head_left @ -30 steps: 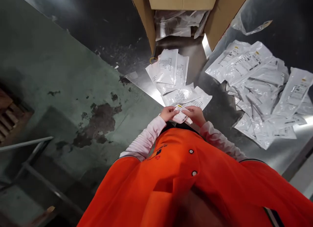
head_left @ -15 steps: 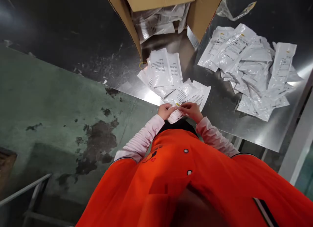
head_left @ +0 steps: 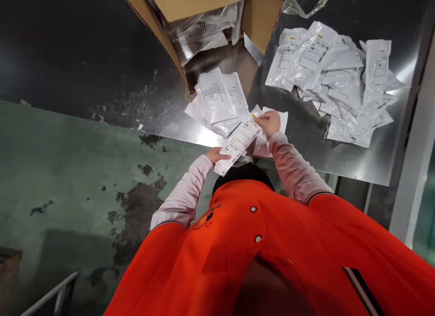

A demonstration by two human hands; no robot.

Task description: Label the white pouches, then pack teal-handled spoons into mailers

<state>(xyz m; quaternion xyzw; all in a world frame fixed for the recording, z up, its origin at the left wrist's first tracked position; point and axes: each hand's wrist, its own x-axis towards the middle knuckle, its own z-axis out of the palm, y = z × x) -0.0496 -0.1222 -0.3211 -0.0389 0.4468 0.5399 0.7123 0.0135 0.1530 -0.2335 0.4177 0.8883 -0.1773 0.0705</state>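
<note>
Surface (head_left: 302, 148): metal, one edge toward the person. Carton (head_left: 204, 1): open-sided, white pouches (head_left: 204, 35) inside, apparently still to be handled. Pile (head_left: 340, 89), right: white pouches, several with yellow-marked labels; judged done. Nearer pouches (head_left: 217, 96), before carton: upper ones show print without such labels; judged outstanding. Label strip (head_left: 238, 139): stretched slantwise between both hands, across the surface's near edge; whether a label is coming free, cannot tell. Right hand (head_left: 270, 123): reached forward, fingertips pinching the strip's far end. Left hand (head_left: 217, 156): lower, near the waist, thumb laid over the strip's near end, closed on it.
</note>
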